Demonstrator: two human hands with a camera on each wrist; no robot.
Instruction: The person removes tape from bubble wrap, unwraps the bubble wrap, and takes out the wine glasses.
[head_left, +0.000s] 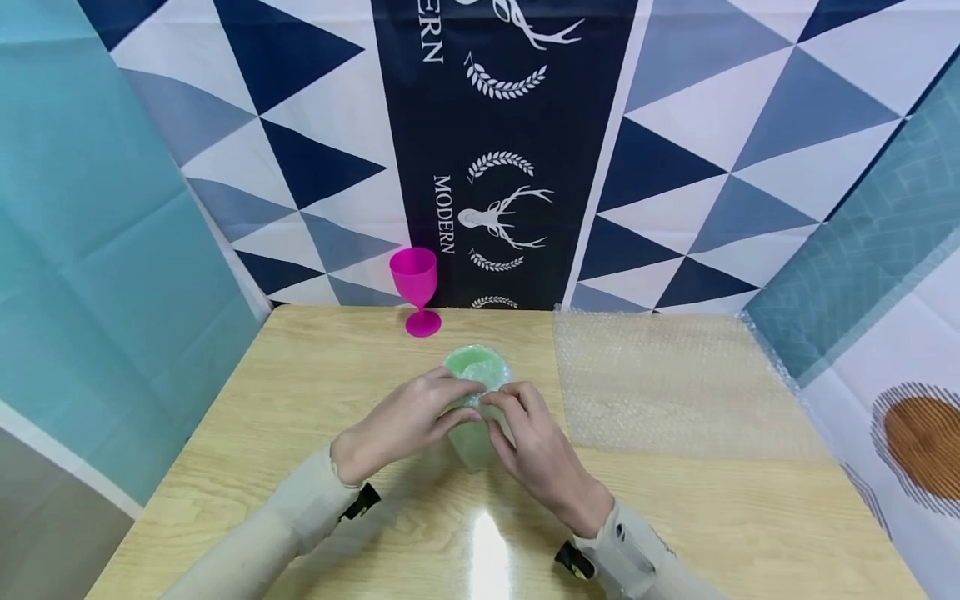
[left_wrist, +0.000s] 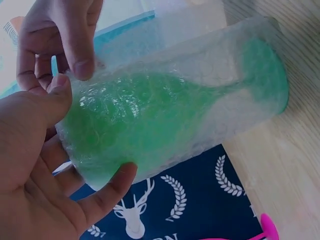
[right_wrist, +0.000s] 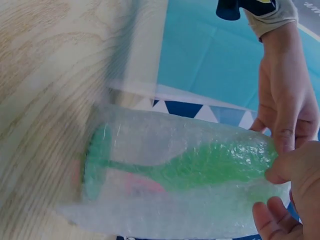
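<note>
With left hand [head_left: 423, 410] and right hand [head_left: 538, 446], pinching clear bubble-wrap sleeve [left_wrist: 202, 57] round green stemmed goblet [left_wrist: 155, 102]; probably light, squashy outside; cradle wide end.

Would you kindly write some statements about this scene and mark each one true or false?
1. Bubble wrap surrounds the green goblet. True.
2. A pink goblet stands upright on the table. True.
3. The pink goblet is wrapped as well. False: it is bare.
4. The left hand and right hand are both at the wrapped goblet's bowl end. True.
5. In the head view, nothing lies to the right of the hands. False: a flat sheet lies there.
6. The wrap cannot be seen through. False: the stem shows through it.
</note>
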